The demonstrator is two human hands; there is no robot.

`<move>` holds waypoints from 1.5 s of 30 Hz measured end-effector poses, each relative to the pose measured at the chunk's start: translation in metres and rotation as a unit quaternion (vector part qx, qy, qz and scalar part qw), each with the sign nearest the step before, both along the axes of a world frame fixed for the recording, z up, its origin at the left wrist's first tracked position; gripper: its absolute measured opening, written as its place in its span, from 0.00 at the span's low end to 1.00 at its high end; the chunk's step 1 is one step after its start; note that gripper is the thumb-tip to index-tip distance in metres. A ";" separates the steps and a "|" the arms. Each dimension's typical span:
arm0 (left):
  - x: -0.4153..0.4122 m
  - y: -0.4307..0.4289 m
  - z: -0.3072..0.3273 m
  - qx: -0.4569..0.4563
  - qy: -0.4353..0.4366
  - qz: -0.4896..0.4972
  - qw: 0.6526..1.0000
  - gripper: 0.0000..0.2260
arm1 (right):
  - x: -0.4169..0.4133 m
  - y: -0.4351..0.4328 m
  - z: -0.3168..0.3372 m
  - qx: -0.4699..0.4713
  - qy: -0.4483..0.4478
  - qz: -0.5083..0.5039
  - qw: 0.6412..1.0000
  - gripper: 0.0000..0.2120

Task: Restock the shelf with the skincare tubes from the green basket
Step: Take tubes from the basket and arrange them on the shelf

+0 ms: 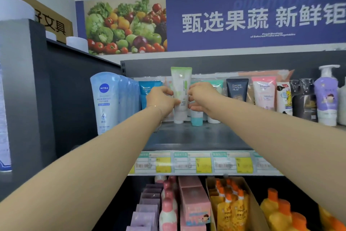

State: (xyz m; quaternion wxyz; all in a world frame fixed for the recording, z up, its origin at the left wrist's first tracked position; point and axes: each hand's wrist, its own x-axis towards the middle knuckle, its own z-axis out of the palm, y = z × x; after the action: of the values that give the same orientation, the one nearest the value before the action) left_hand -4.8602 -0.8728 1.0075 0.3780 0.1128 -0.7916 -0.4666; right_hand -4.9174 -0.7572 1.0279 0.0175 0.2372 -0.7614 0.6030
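Both forearms are stretched forward and upward from the bottom corners of the view, converging toward the middle. Beneath them, on the lower level, pink boxes [194,206] and orange-capped pouches [230,210] are seen. Above these, a strip of price labels [192,162] is fixed along the front edge of the shelf [196,135].

At the back of that shelf, a green-and-white tube [181,84] is held upright, cap down at the board, between the two hands. The left hand [162,99] is curled round the tube's left edge (a thin bracelet is worn at the wrist), and the right hand [203,97] pinches its right edge with thumb and fingers.

The tube is flanked by a row of standing goods: a pale blue tube [104,99] at far left, a dark tube [237,89], a pink tube [264,92] and a purple pump bottle [326,96] to the right. A blue banner [243,17] with pictured vegetables is hung on the wall behind.
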 end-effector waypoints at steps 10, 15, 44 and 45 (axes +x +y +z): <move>-0.039 -0.009 0.002 -0.122 -0.161 0.013 0.979 0.15 | -0.036 -0.043 -0.018 -0.055 -0.102 -0.002 0.993 0.04; -0.053 -0.016 -0.006 -0.151 -0.191 0.025 0.970 0.12 | -0.046 -0.053 -0.023 -0.033 -0.109 0.016 0.993 0.08; -0.063 -0.026 -0.015 -0.112 -0.182 -0.020 0.977 0.15 | -0.071 -0.060 -0.034 -0.010 -0.104 0.048 0.993 0.14; -0.063 -0.026 -0.015 -0.114 -0.184 -0.020 0.976 0.15 | -0.070 -0.060 -0.034 -0.008 -0.104 0.050 0.993 0.15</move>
State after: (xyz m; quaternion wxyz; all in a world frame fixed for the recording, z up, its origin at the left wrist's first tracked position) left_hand -4.9233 -0.8992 0.9922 0.2273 0.1373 -0.8977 -0.3517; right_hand -4.9872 -0.8174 0.9943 -0.0903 0.2103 -0.7417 0.6305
